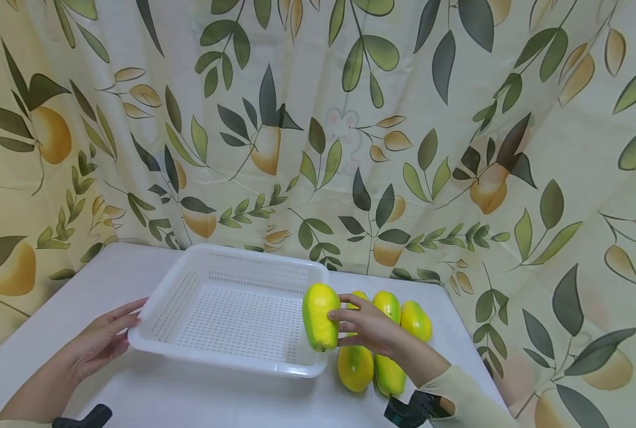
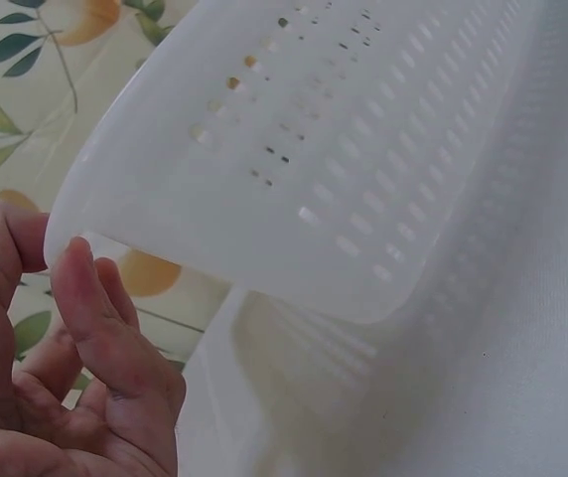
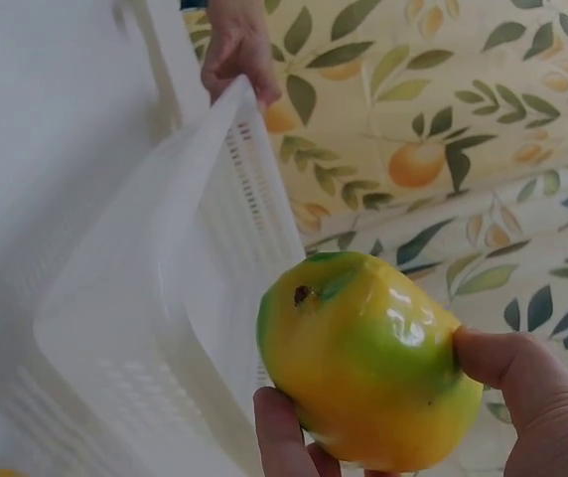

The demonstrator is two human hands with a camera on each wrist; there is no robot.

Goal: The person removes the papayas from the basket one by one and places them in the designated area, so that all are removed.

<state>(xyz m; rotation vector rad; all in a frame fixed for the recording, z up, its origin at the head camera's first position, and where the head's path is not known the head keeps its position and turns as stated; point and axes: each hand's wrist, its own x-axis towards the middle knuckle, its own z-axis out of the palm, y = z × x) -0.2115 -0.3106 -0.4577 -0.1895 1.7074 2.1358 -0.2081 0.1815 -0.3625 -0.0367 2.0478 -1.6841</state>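
A white perforated plastic basket [image 1: 227, 309] with no fruit inside stands on the table, its near side seeming raised. My left hand [image 1: 103, 339] pinches its left rim between thumb and fingers; in the left wrist view the fingertips [image 2: 77, 260] are right at the rim. My right hand [image 1: 368, 321] grips a yellow-green papaya [image 1: 320, 324] at the basket's right end, overlapping that rim in the head view. The right wrist view shows the papaya's [image 3: 363, 368] dark stem spot, with thumb and fingers on opposite sides. Beyond the basket there, the left hand [image 3: 236, 55] appears.
Several more papayas [image 1: 416, 321] lie grouped on the table to the right of the basket, partly hidden behind my right hand and forearm. A white cloth [image 1: 211, 395] covers the table. Behind hangs a curtain [image 1: 307, 196] printed with leaves and fruit, close along the table's far edge.
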